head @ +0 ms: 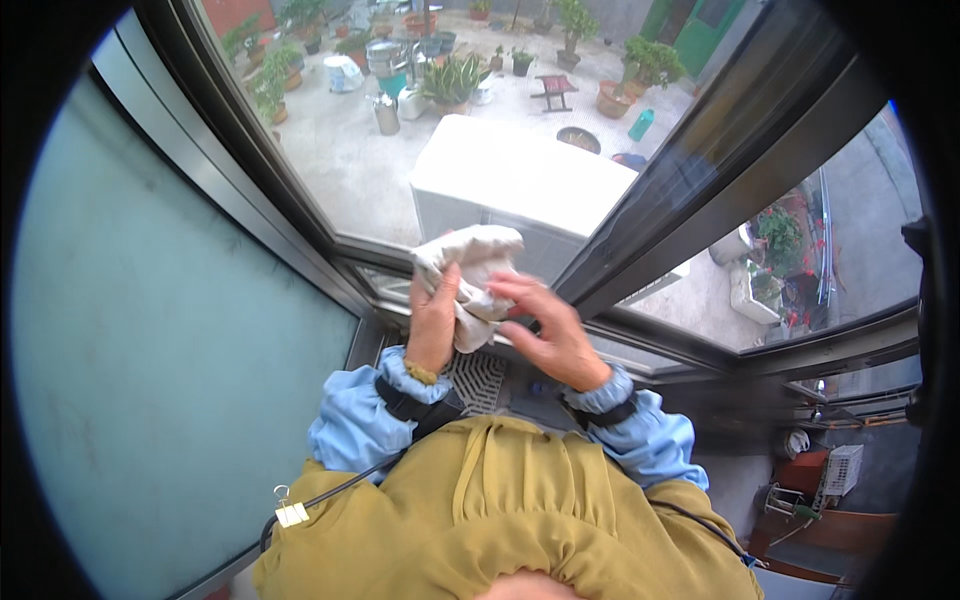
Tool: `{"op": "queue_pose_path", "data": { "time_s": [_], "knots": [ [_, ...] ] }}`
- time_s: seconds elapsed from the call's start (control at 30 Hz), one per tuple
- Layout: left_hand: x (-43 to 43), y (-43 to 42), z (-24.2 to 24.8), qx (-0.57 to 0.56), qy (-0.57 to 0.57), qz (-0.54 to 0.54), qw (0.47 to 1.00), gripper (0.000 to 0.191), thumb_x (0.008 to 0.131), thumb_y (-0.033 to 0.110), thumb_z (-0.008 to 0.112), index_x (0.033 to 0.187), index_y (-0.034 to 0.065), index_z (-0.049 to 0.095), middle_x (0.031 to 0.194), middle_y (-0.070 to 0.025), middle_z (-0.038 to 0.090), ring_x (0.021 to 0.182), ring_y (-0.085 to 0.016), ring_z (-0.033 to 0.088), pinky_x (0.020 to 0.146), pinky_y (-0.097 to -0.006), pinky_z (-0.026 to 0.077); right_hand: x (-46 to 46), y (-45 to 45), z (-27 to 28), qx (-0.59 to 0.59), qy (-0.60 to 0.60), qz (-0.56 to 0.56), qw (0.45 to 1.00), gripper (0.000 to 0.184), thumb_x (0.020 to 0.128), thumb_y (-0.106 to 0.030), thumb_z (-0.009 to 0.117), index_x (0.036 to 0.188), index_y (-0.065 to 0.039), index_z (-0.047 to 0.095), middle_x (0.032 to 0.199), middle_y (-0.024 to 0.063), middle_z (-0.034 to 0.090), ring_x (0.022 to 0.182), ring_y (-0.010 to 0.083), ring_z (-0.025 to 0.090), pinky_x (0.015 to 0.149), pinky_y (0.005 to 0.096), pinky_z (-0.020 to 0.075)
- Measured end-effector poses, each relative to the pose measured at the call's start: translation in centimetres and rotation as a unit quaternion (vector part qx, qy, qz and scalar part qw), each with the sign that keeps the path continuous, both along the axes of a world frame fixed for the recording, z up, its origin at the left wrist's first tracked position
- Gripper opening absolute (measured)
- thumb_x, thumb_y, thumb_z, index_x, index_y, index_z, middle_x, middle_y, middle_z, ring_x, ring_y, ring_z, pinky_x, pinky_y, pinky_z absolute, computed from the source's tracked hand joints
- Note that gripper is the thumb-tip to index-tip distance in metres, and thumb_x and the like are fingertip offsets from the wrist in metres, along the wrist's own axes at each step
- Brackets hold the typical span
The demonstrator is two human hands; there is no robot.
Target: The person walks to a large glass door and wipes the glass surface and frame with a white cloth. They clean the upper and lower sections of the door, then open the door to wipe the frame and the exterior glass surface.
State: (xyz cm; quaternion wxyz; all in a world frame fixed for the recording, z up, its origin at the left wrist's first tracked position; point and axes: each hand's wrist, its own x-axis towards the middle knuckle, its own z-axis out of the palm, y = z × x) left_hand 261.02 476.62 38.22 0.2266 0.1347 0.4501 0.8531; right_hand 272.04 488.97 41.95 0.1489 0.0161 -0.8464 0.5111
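A crumpled whitish cloth [480, 262] is held up in front of the window, near the middle of the view. My left hand [433, 315] grips its left side, with the thumb pressed over the folds. At the cloth's right side is my right hand [544, 326], slightly blurred, its fingers apart and the fingertips at the folds; whether they touch the cloth is hard to tell. Behind the cloth, the glass pane [337, 172] stands in a dark metal frame [652, 180].
A frosted panel [172, 322] stands at the left. Beyond the glass are a large white box-shaped unit [517, 165], potted plants [450, 79] and a small folding stool [555, 91]. A white plastic crate [843, 469] lies at the lower right. A patterned grate [480, 379] shows below my hands.
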Motion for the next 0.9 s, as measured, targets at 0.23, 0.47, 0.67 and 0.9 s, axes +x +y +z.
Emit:
{"op": "queue_pose_path", "data": {
  "time_s": [0.23, 0.47, 0.67, 0.9],
  "knots": [
    [-6.8, 3.9, 16.0, 0.037, 0.573, 0.36, 0.736, 0.048, 0.089, 0.013, 0.049, 0.135, 0.003, 0.036, 0.141, -0.0166, 0.032, 0.126, -0.03, 0.034, 0.102, -0.0439, 0.03, 2.2, 9.0, 11.6, 0.265, 0.463, -0.416, 0.737, 0.042, 0.084, -0.009, 0.06, 0.123, -0.002, 0.046, 0.127, 0.0134, 0.047, 0.112, 0.0248, 0.048, 0.089, 0.0363, 0.0408],
    [-5.6, 11.0, 19.5, -0.102, 0.698, 0.47, 0.531, 0.054, 0.082, 0.03, 0.061, 0.133, 0.0186, 0.046, 0.144, -0.02, 0.026, 0.131, -0.042, 0.026, 0.103, -0.0605, 0.019, -1.2, 11.3, 14.2, 0.259, 0.401, -0.48, 0.736, 0.075, 0.076, -0.032, 0.075, 0.132, -0.003, 0.035, 0.13, 0.0165, 0.037, 0.121, 0.0312, 0.032, 0.097, 0.0419, 0.0331],
    [-3.6, 12.0, 6.8, -0.18, 0.745, 0.374, 0.522, 0.056, 0.069, 0.026, 0.066, 0.124, 0.0318, 0.055, 0.141, -0.0087, 0.036, 0.124, -0.036, 0.035, 0.096, -0.0612, 0.023, -1.7, 11.4, 13.3, 0.221, 0.427, -0.474, 0.738, 0.069, 0.08, -0.027, 0.071, 0.132, -0.001, 0.034, 0.123, 0.0157, 0.043, 0.109, 0.0244, 0.047, 0.091, 0.0334, 0.0418],
    [-2.3, 7.4, -9.3, -0.274, 0.8, 0.153, 0.512, 0.053, 0.073, 0.021, 0.058, 0.124, 0.0301, 0.054, 0.132, 0.0053, 0.044, 0.12, -0.021, 0.043, 0.096, -0.041, 0.039, -1.8, 11.5, 12.9, 0.23, 0.443, -0.475, 0.725, 0.068, 0.082, -0.029, 0.069, 0.132, 0.0, 0.034, 0.123, 0.0158, 0.045, 0.108, 0.0253, 0.049, 0.089, 0.0338, 0.043]
  ]
}}
